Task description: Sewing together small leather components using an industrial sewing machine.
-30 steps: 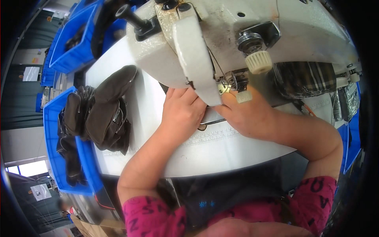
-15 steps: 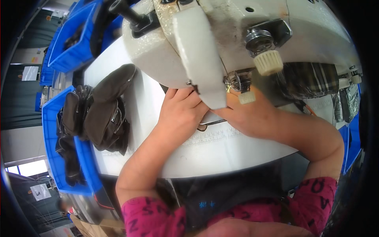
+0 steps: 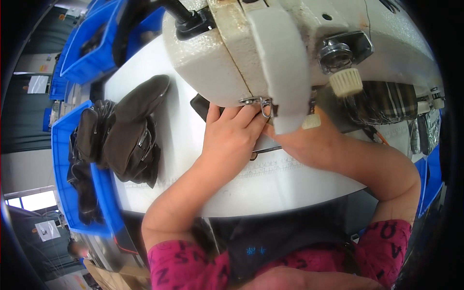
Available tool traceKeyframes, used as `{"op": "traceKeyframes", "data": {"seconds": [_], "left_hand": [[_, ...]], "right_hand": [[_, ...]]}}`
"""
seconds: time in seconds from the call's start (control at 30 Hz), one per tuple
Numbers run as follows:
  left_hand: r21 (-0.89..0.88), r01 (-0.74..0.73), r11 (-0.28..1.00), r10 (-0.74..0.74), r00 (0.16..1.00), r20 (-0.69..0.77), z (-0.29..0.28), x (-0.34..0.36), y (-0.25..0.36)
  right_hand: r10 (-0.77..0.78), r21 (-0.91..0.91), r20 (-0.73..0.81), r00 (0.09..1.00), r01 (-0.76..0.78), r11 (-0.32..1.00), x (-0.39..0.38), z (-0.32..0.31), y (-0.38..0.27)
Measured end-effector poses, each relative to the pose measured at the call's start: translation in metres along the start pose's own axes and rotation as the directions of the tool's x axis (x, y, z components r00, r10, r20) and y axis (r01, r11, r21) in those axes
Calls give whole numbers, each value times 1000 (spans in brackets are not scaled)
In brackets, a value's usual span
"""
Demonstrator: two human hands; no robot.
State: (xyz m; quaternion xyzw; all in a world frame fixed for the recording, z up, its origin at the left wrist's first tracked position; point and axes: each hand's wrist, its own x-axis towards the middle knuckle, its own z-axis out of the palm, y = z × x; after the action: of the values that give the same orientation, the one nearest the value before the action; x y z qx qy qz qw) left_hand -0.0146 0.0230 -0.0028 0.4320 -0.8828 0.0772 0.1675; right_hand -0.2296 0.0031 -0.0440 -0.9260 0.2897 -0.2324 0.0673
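On the white sewing table, my left hand [image 3: 233, 134] lies with stretched fingers on a dark piece of fabric [image 3: 198, 107]. Its fingertips reach the underside of the sewing machine head [image 3: 217, 63], beside a small metal loop [image 3: 266, 107]. My right hand [image 3: 309, 141] is close against the left one, and the machine's white front cover [image 3: 285, 72] hides its fingers. Between and below the hands, a dark edge of the work [image 3: 268, 150] shows. The needle area is hidden from view.
Dark brown pouches with zips [image 3: 130, 140] are piled at the left, partly over a blue bin [image 3: 107, 203]. More blue bins [image 3: 87, 67] stand at the far left. A plaid bundle [image 3: 382, 101] lies under the machine arm at right. A printed ruler [image 3: 270, 166] runs along the table.
The machine head now appears farther right in the view, and the metal loop by my left fingertips has come into sight. My hands have barely moved on the work.
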Motion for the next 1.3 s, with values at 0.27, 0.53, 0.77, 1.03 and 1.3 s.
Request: {"op": "traceKeyframes", "data": {"seconds": [0.27,0.53,0.77,1.03,1.3], "left_hand": [[16,-5,1000,5,1000,-28,3,3,-1],[-80,25,996,-29,998,-52,5,1,-4],[-45,5,999,-7,999,-44,3,3,-3],[20,23,1000,-22,997,-69,8,3,-3],[-263,102,960,-106,994,-1,1,-2,-11]], "right_hand": [[54,0,-12,998,-54,999,1,3,3],[8,36,-5,1000,-7,999,2,-6,2],[-16,-54,-3,1000,16,998,1,-12,-2],[-37,-34,-75,997,35,999,4,-7,5],[-12,-23,-57,998,11,1000,3,-5,4]]}}
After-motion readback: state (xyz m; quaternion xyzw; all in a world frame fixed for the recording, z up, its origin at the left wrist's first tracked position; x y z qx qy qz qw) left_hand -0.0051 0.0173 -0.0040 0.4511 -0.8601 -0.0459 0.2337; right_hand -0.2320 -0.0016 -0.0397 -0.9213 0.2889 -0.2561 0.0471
